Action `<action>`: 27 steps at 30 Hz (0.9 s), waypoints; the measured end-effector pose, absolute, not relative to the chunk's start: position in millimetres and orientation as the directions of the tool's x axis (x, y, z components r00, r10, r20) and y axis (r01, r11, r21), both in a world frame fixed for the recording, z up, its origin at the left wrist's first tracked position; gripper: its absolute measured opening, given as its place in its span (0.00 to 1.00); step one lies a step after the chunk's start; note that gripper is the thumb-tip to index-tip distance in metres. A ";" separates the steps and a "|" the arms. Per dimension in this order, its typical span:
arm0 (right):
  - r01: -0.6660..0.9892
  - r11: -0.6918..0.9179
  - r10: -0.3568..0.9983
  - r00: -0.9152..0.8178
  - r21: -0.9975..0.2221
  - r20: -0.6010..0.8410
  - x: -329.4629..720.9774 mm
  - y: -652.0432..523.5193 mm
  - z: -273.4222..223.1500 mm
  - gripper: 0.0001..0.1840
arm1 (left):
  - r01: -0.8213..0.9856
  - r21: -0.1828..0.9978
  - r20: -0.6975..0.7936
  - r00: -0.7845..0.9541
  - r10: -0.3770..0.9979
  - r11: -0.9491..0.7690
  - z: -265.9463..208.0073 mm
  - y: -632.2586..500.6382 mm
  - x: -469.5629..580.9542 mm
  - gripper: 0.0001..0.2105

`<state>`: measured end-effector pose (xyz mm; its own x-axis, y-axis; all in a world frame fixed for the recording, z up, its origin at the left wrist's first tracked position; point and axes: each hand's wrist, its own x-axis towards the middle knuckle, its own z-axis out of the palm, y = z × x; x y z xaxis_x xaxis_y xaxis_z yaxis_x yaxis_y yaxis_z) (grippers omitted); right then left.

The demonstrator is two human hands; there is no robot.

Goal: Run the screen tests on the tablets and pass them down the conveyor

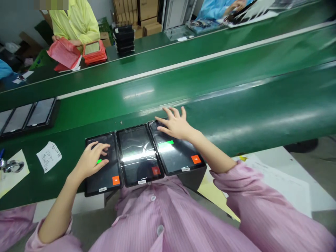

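Three black tablets lie side by side at the near edge of the green bench, screens up. Over the left tablet [102, 178] is my left hand [93, 159], fingers spread and a little bent; a green bar shows partly beneath it. The middle tablet [139, 150] has a dim red square and bright reflections on its screen. My right hand [174, 124] is spread above the top of the right tablet [178, 157], which shows a green bar and an orange-red square. Whether the fingertips touch the glass, I cannot tell. Neither hand holds anything.
More tablets [40, 112] sit in a row at the left. A handwritten note [49, 156] and a yellow sheet [15, 173] lie nearer. Across the belt [183, 82], a person in yellow [76, 21] handles red wrapping [65, 52] beside a black stack [124, 40]. Papers [278, 178] lie right.
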<state>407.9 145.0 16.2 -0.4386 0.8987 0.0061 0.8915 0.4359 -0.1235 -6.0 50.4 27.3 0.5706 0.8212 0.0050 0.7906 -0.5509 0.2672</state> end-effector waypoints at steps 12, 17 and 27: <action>0.895 0.433 0.890 -0.443 -0.108 -0.105 454.3 152.8 20.0 0.26 | 0.967 0.133 0.151 0.198 0.968 -0.219 12.6 50.0 -15.3 0.23; 0.792 0.600 0.799 -0.601 -0.110 0.026 408.9 151.2 22.6 0.26 | 0.965 0.049 0.129 0.251 0.959 -0.259 13.8 66.3 -1.3 0.24; 0.797 0.589 0.804 -0.559 -0.134 0.203 424.7 152.4 -5.4 0.30 | 0.941 0.308 0.067 0.124 0.990 -0.139 28.1 107.0 0.8 0.28</action>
